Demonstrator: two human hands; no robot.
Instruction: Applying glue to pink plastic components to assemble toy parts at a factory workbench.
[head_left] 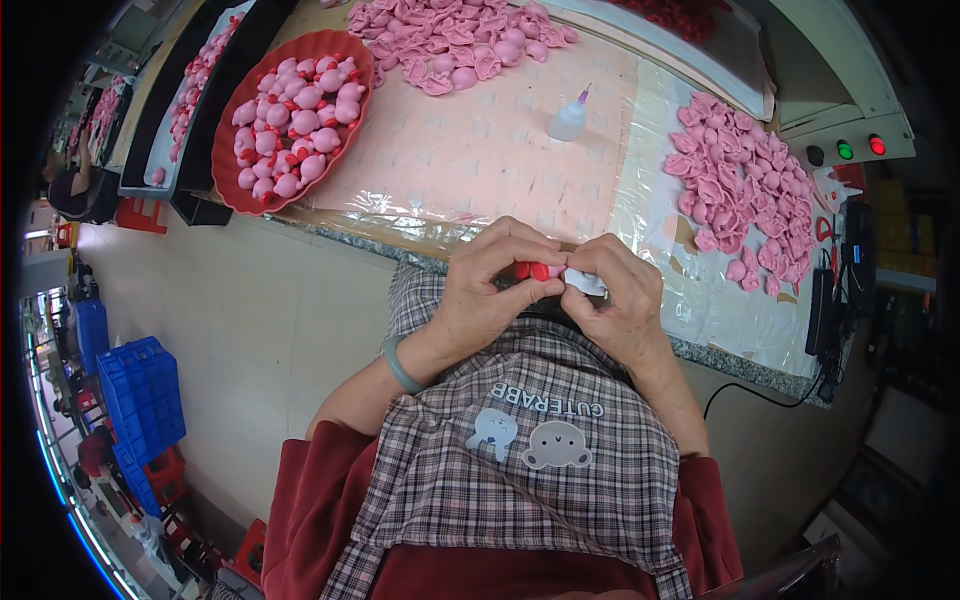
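Note:
Just past the table's near edge, in front of my apron, both hands meet around a small pink figure with red parts [540, 271]. My left hand [470, 290] pinches its red end between thumb and fingers. From the other side, my right hand [628, 300] closes on a small white piece, cloth or tissue by its look [588, 283], pressed against the figure's pink end. The fingers cover much of the figure. Beyond my hands, a small translucent bottle with a thin purple-tipped nozzle [567, 122] stands upright on the table.
At left on the table, a red fluted basin [226, 150] holds many pink-and-red figures. Loose pink pieces lie in a far pile [460, 45] and a right-hand pile [740, 180]. A machine with lit buttons [845, 149] stands far right. Blue crates [140, 400] sit on the floor at left.

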